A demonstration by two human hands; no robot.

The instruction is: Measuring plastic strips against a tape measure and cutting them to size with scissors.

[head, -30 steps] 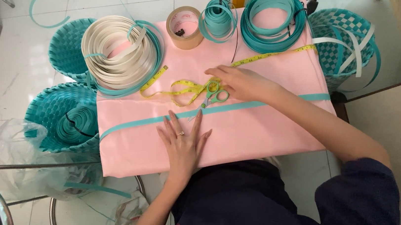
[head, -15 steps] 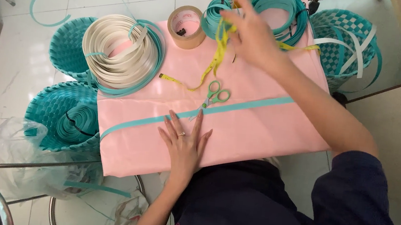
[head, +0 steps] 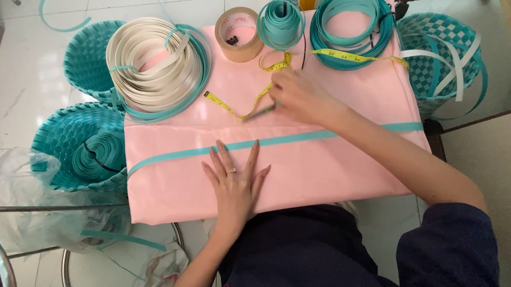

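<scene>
while the left hand [head: 235,182] lies flat, fingers spread, on the pink counter [head: 328,170] just below the teal strip [head: 294,140], the right hand [head: 298,94] sits above that strip, fingers pinched on the yellow measuring tape [head: 243,107] and what looks like scissors. the strip's long axis runs left-to-right, slightly uphill, between both hands. white coil [head: 150,66] sits far left.
</scene>
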